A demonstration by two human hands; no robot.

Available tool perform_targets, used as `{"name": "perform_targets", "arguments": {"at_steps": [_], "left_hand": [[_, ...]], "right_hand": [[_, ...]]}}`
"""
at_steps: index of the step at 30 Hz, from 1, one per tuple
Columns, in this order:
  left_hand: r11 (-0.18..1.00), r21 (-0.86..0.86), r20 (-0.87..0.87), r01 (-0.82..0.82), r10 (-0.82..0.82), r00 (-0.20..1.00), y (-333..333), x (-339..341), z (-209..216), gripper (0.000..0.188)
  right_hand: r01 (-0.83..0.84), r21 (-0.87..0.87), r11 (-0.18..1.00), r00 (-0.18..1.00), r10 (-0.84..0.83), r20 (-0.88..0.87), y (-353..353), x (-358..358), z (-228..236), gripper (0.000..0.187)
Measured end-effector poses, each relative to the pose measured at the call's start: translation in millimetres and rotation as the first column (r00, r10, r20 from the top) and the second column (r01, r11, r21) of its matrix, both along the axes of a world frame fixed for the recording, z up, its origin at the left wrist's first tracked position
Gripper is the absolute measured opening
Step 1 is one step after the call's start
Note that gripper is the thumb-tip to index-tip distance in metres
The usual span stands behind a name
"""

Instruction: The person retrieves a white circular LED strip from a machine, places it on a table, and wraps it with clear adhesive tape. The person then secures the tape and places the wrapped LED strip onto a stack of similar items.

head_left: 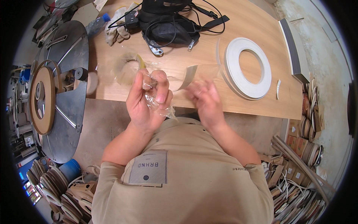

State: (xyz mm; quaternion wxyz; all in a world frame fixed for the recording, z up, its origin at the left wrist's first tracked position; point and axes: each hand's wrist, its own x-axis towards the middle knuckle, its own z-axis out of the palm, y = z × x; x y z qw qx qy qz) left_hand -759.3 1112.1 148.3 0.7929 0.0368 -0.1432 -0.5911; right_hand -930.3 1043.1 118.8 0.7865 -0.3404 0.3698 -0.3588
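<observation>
Where tape (121,71) lies, wooden table (205,48), stained wall (317,56)

A single wide fisheye view is taken from the wearer's head, aimed steeply down past the shirt (194,183) at six o'clock and over the bench (205,52) toward twelve. The left hand (144,102), at ten o'clock from centre, and right hand (206,100), at two, are seen from close above.

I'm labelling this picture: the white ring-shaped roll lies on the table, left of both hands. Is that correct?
No: the head view shows the white ring-shaped roll right of both the left hand and the right hand; it does lie on the table.
</observation>
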Motion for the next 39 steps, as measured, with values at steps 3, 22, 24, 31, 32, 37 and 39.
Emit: {"name": "perform_targets", "arguments": {"at_steps": [3,22,24,31,32,37,39], "left_hand": [[0.999,0.050,-0.076,0.011,-0.007,0.997,-2.2,-4.2,8.9,0.033],[0.983,0.185,-0.041,0.009,-0.001,0.999,16.8,13.4,1.9,0.028],[0.965,0.260,-0.063,-0.009,0.026,0.998,23.6,18.3,0.7,0.028],[0.893,0.116,0.234,-0.436,0.402,0.885,56.7,135.8,1.3,0.021],[0.892,0.094,0.337,-0.442,0.389,0.857,57.9,139.0,6.1,0.020],[0.912,0.241,0.447,-0.331,0.198,0.872,24.6,64.2,14.0,0.022],[0.953,0.172,0.478,-0.248,0.139,0.867,16.4,48.1,4.3,0.025]], "right_hand": [[-0.220,-0.160,0.962,0.974,0.208,-0.089,13.6,7.2,5.1,0.072],[-0.660,-0.369,0.655,0.689,0.331,-0.645,-20.8,5.0,64.0,0.030],[-0.762,-0.266,0.590,0.574,0.427,-0.699,-25.7,0.3,74.4,0.033],[-0.499,0.146,0.854,0.780,0.517,-0.352,-62.7,-57.2,82.9,0.033],[-0.494,0.176,0.852,0.785,0.524,-0.332,-56.1,-48.6,91.9,0.034],[-0.576,0.098,0.812,0.799,0.584,-0.144,-39.2,-23.9,93.0,0.039],[-0.564,0.081,0.822,0.809,0.570,-0.146,-37.2,-20.7,92.6,0.041]]}}
